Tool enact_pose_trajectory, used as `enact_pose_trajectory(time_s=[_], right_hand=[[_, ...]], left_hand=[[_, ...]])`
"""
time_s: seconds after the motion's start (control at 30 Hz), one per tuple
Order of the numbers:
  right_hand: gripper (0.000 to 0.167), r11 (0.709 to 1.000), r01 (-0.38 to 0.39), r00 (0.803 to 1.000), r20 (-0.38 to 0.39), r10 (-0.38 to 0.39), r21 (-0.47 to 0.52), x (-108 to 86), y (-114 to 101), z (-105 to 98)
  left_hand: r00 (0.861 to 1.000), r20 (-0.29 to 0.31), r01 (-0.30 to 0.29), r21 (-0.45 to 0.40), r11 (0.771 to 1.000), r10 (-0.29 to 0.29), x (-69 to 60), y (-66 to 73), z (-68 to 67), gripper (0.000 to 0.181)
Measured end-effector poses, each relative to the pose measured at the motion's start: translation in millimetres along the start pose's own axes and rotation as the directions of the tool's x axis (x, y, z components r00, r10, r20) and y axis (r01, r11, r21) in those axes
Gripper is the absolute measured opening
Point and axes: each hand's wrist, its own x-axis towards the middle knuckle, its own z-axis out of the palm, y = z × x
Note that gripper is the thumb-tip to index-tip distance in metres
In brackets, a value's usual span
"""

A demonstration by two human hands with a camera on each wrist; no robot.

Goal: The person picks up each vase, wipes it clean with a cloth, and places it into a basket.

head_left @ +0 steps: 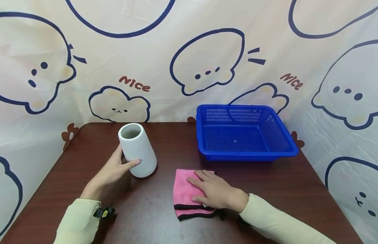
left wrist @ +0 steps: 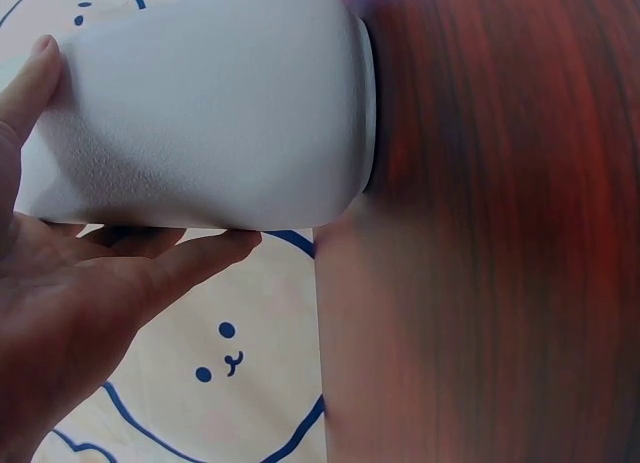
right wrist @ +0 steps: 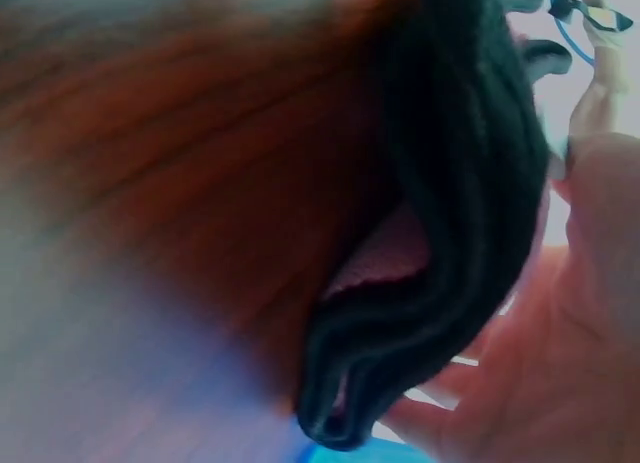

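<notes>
A white tapered vase (head_left: 143, 152), wide at the base and open at the top, stands at the left of the table. My left hand (head_left: 115, 169) grips its side, thumb across the front. In the left wrist view, the thumb and fingers lie on opposite sides of the vase (left wrist: 210, 113), whose base meets the tabletop. A folded pink cloth (head_left: 184, 191) with black edging lies near the middle. My right hand (head_left: 217, 193) rests flat on it, fingers spread. The right wrist view shows the cloth's black edge (right wrist: 470, 213) in layers beside the palm.
A blue plastic basket (head_left: 248, 157) with perforated walls stands at the back right, nothing in it. The brown wooden table (head_left: 152, 210) reaches a patterned cloth backdrop (head_left: 164, 112) at the rear and sides.
</notes>
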Motion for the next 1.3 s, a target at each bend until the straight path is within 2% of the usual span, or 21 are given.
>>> enact_pose_trajectory(time_s=[0.1,0.3,0.7,0.9,1.03,1.17,1.3], right_hand=[[0.066,1.0,0.001,1.0,0.023,-0.001,-0.016,-0.6,2,5],[0.076,0.999,-0.029,0.994,0.111,0.026,0.021,-0.7,8,10],[0.087,0.998,-0.037,0.988,0.153,0.03,0.042,2.7,15,12],[0.093,0.999,0.005,0.991,0.136,-0.011,0.045,0.5,18,12],[0.092,0.999,0.018,0.995,0.102,-0.022,0.044,-3.3,20,9],[0.088,0.999,0.007,0.999,0.044,-0.009,0.051,-8.5,20,0],[0.083,0.999,0.029,0.999,-0.033,-0.027,0.039,-13.9,19,-11]], left_hand=[[1.0,-0.003,-0.001,0.002,1.0,0.001,0.1,0.3,0.2,0.093],[1.0,-0.007,-0.009,0.007,1.0,0.009,0.1,-0.6,0.6,0.092],[1.0,-0.005,-0.007,-0.003,1.0,0.007,-0.9,-0.4,1.1,0.09],[1.0,-0.005,-0.003,-0.009,1.0,0.003,-0.8,-1.4,1.1,0.092],[1.0,-0.005,-0.007,-0.005,1.0,0.007,-0.9,-1.1,1.4,0.092],[1.0,-0.006,-0.014,0.004,1.0,0.014,-1.0,-0.1,1.7,0.091],[1.0,-0.007,-0.009,0.007,1.0,0.01,-0.9,0.3,1.0,0.091]])
